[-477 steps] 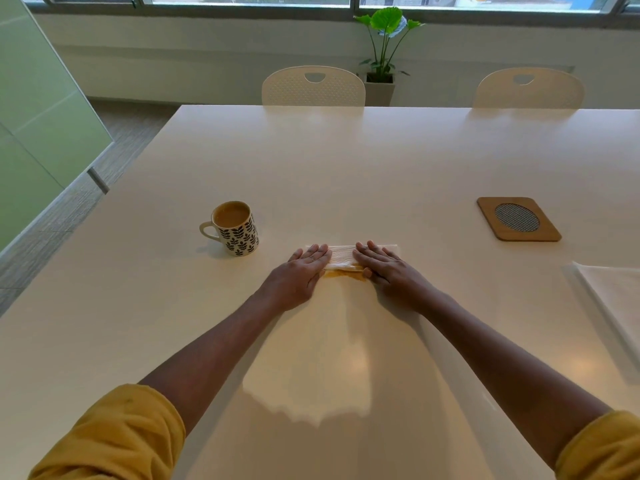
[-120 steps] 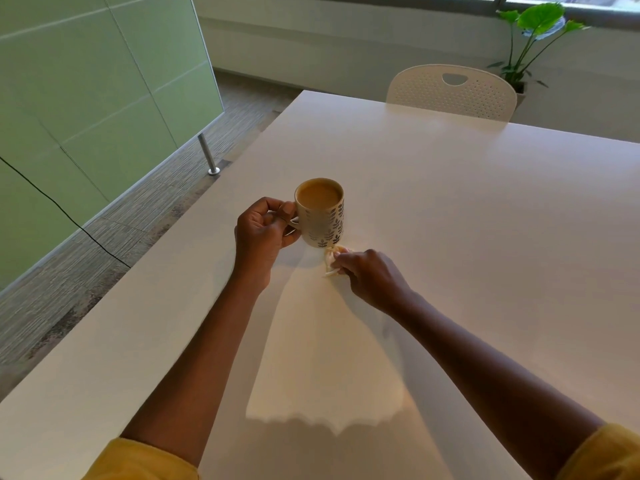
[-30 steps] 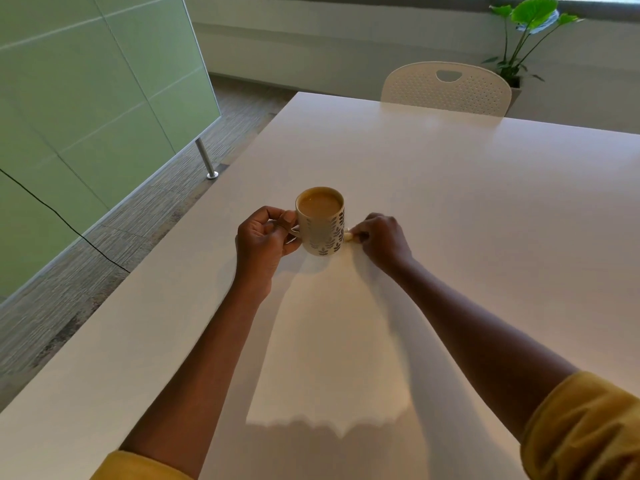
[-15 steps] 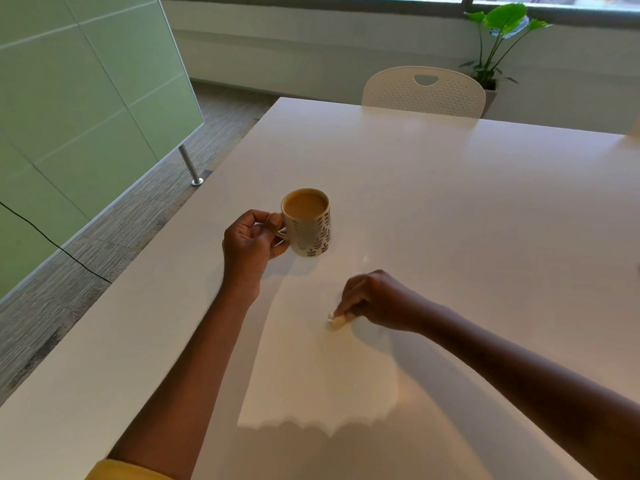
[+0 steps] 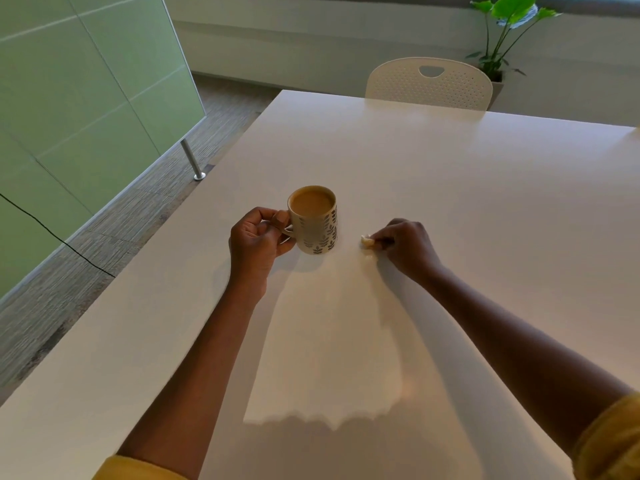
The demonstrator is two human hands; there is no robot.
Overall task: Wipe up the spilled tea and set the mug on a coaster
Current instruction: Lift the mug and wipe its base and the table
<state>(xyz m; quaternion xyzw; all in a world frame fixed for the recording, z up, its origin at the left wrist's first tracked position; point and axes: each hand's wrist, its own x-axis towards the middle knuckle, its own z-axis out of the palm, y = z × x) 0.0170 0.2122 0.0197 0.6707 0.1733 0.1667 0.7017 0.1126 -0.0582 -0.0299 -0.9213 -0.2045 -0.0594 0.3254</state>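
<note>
Head view. Checking against the frame half a second back, we are finding the right hand (image 5: 407,245) lying farther from us than it was. It is now resting out to the right of the mug (image 5: 313,220) and about level with its base, apart from it. The left hand (image 5: 258,242) is keeping its place at the mug's handle, and the mug is standing where it stood.

The left hand's fingers are curling round the handle, with the thumb pressing on top of it. The right hand's fingertips are pinching a small tissue wad (image 5: 367,241) (crumpled, pale, with a yellowish stain) against the table (image 5: 450,188).

The mug is standing upright on the table near its left edge, between the two hands. It is holding milky brown tea almost to the rim. Its body is looking like glazed cream ceramic, cylindrical, and is carrying rows of dark leaf sprigs.

The table top is showing smooth, pale and faintly glossy, and is catching a bright patch of light between the forearms. A white perforated chair (image 5: 429,83) with a rounded back is standing at the far edge, with a green-leaved plant (image 5: 509,26) behind it. A frosted green panel (image 5: 86,98) is running along the left above a grey, streaked floor. Mustard-yellow sleeves (image 5: 613,441) are showing at the bottom corners.
</note>
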